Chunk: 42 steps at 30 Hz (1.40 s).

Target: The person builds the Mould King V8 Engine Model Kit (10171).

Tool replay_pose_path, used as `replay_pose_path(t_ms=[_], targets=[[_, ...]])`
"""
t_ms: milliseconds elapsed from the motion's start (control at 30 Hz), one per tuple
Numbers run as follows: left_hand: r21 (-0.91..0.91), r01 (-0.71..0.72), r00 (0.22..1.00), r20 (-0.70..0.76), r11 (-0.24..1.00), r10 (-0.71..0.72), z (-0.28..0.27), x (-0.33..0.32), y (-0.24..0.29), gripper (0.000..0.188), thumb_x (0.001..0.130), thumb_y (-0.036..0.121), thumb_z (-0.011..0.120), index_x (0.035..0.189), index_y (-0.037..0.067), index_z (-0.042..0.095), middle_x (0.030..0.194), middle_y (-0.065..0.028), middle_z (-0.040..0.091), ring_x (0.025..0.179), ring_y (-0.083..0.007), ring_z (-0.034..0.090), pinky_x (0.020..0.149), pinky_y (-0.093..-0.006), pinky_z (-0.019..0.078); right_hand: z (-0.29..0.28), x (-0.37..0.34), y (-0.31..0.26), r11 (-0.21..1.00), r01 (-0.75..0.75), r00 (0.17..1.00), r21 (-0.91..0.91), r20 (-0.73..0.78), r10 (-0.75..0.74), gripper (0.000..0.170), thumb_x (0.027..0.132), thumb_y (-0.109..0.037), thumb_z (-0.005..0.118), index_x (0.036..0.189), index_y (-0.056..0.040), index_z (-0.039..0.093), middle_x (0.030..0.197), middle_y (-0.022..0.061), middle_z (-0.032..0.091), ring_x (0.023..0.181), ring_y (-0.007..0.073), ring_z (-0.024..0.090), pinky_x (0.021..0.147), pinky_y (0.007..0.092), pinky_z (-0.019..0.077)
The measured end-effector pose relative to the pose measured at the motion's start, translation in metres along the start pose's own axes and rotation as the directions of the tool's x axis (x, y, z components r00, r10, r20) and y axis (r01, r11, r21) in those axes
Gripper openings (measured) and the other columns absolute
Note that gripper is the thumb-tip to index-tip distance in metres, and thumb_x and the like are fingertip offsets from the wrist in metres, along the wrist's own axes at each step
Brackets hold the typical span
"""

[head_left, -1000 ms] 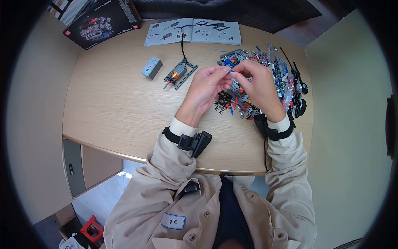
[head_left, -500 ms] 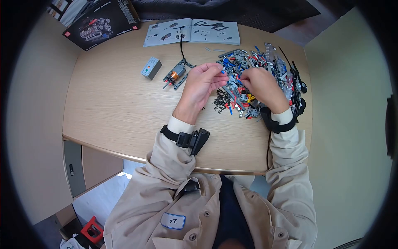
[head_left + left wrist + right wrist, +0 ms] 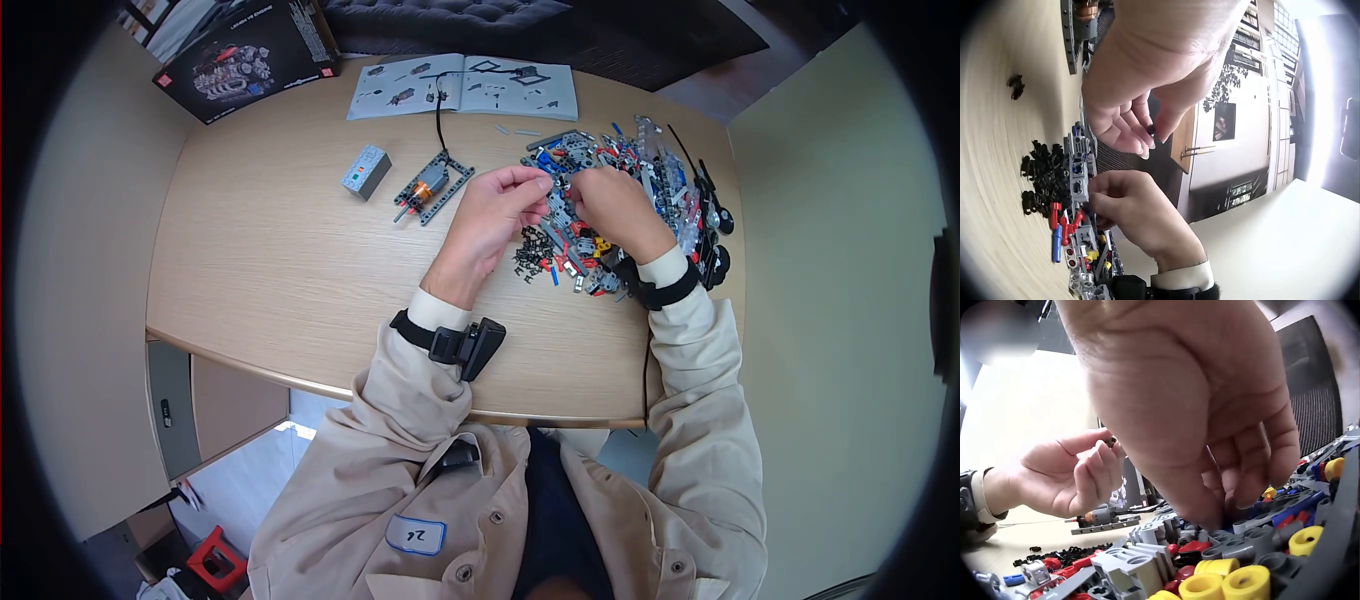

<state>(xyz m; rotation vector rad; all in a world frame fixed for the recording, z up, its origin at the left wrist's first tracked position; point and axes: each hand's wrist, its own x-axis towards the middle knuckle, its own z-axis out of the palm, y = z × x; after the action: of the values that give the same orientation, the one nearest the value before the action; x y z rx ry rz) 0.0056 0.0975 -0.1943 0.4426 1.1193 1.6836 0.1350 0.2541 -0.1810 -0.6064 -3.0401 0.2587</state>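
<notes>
My left hand (image 3: pixel 500 208) is raised left of a heap of loose building-set pieces (image 3: pixel 575 150), palm turned inward. Between its thumb and fingertips it pinches a small dark piece (image 3: pixel 1151 130), mostly covered by the fingers. My right hand (image 3: pixel 615 208) reaches down into the heap with fingers bent. In the right wrist view its thumb and fingertips are among grey connectors (image 3: pixel 1254 540), and I cannot tell whether they grip a piece. Yellow round pieces (image 3: pixel 1246 586) and a light grey block (image 3: pixel 1132 569) lie close below that hand.
Left of the heap lies a motor assembly (image 3: pixel 430 184) on a dark frame, its cable running up to an open instruction booklet (image 3: pixel 520 95). A grey battery box (image 3: pixel 367 172) stands further left. Small black clips (image 3: pixel 532 255) lie at the heap's near edge. A black box (image 3: pixel 245 70) stands behind.
My hands were together at a small blue piece; the right has moved off to the heap. The left keeps its pinch near the same place, and blue no longer shows at its fingertips.
</notes>
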Motion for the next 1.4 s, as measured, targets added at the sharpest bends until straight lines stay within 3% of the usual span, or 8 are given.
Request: replay_pose_path(t_ms=[167, 233, 433, 633, 833, 933, 1367, 1400], targets=[[0.003, -0.006, 1.000, 0.016, 1.000, 0.006, 0.000, 0.000, -0.002, 0.024, 0.093, 0.011, 0.070, 0.112, -0.004, 0.067, 0.093, -0.0052, 0.069, 0.079, -0.0099, 0.062, 0.072, -0.0229, 0.0522, -0.021, -0.006, -0.002, 0.983, 0.092, 0.987, 0.156, -0.148, -0.069, 0.017, 0.083, -0.008, 0.065, 0.095, 0.0015, 0.073, 0.086, 0.0226, 0.071, 0.081, 0.0372, 0.070, 0.073, 0.0462, 0.0553], [0.072, -0.003, 1.000, 0.010, 0.997, 0.003, 0.001, -0.001, -0.001, 0.024, 0.092, 0.010, 0.071, 0.112, -0.004, 0.066, 0.092, -0.0050, 0.069, 0.080, -0.0095, 0.062, 0.072, -0.0226, 0.0520, -0.031, -0.006, -0.002, 0.895, -0.045, 0.994, 0.443, -0.073, 0.086, 0.018, 0.084, -0.009, 0.066, 0.095, 0.0037, 0.072, 0.080, 0.0181, 0.071, 0.071, 0.0272, 0.070, 0.066, 0.0390, 0.0542], [0.107, 0.001, 1.000, -0.008, 0.994, 0.000, 0.003, -0.001, -0.002, 0.023, 0.091, 0.007, 0.071, 0.110, -0.003, 0.064, 0.093, -0.0060, 0.069, 0.079, -0.0101, 0.063, 0.071, -0.0216, 0.0519, -0.035, -0.009, -0.002, 0.754, 0.007, 0.988, 0.657, -0.122, 0.098, 0.018, 0.090, -0.012, 0.066, 0.092, 0.0047, 0.070, 0.073, 0.0073, 0.069, 0.065, 0.0110, 0.063, 0.059, 0.0286, 0.0493], [0.048, 0.022, 1.000, 0.016, 0.999, -0.023, 0.010, -0.006, 0.001, 0.021, 0.090, 0.004, 0.071, 0.107, -0.005, 0.063, 0.094, -0.0098, 0.069, 0.084, -0.0163, 0.070, 0.074, -0.0253, 0.0583, -0.036, -0.012, -0.005, 0.573, 0.043, 0.994, 0.818, -0.094, 0.059, 0.016, 0.092, -0.012, 0.064, 0.093, 0.0035, 0.068, 0.075, 0.0038, 0.067, 0.068, 0.0098, 0.061, 0.063, 0.0269, 0.0490], [0.137, 0.030, 0.998, 0.048, 0.990, -0.037, 0.010, -0.004, -0.005, 0.018, 0.089, 0.001, 0.071, 0.105, -0.006, 0.063, 0.095, -0.0115, 0.069, 0.084, -0.0181, 0.070, 0.076, -0.0264, 0.0595, -0.034, -0.017, -0.010, 0.563, 0.053, 0.998, 0.825, -0.066, 0.002, 0.018, 0.092, -0.012, 0.064, 0.092, 0.0055, 0.066, 0.074, 0.0051, 0.065, 0.068, 0.0114, 0.060, 0.063, 0.0280, 0.0487], [0.171, 0.007, 0.997, 0.071, 0.985, -0.020, 0.005, -0.001, -0.010, 0.018, 0.089, 0.001, 0.071, 0.104, -0.006, 0.063, 0.094, -0.0112, 0.069, 0.083, -0.0172, 0.070, 0.074, -0.0252, 0.0585, -0.029, -0.016, -0.007, 0.636, 0.072, 0.997, 0.769, -0.071, -0.027, 0.018, 0.092, -0.012, 0.064, 0.093, 0.0061, 0.066, 0.074, 0.0062, 0.065, 0.068, 0.0122, 0.059, 0.063, 0.0285, 0.0484], [0.247, 0.017, 0.998, 0.053, 0.969, -0.031, 0.010, -0.006, -0.002, 0.019, 0.089, 0.003, 0.070, 0.104, -0.005, 0.063, 0.091, -0.0103, 0.071, 0.079, -0.0147, 0.069, 0.070, -0.0246, 0.0560, -0.033, -0.019, -0.005, 0.589, 0.021, 0.992, 0.808, -0.091, 0.090, 0.019, 0.090, -0.013, 0.065, 0.090, 0.0049, 0.067, 0.074, 0.0076, 0.068, 0.068, 0.0152, 0.064, 0.064, 0.0305, 0.0506], [0.255, 0.015, 0.999, 0.043, 0.967, -0.027, 0.010, -0.006, -0.002, 0.019, 0.089, 0.003, 0.070, 0.105, -0.005, 0.063, 0.090, -0.0100, 0.071, 0.079, -0.0145, 0.069, 0.070, -0.0245, 0.0559, -0.037, -0.020, -0.002, 0.735, -0.008, 0.990, 0.678, -0.101, 0.103, 0.017, 0.089, -0.012, 0.065, 0.089, 0.0042, 0.068, 0.076, 0.0112, 0.069, 0.070, 0.0211, 0.066, 0.066, 0.0338, 0.0517]])
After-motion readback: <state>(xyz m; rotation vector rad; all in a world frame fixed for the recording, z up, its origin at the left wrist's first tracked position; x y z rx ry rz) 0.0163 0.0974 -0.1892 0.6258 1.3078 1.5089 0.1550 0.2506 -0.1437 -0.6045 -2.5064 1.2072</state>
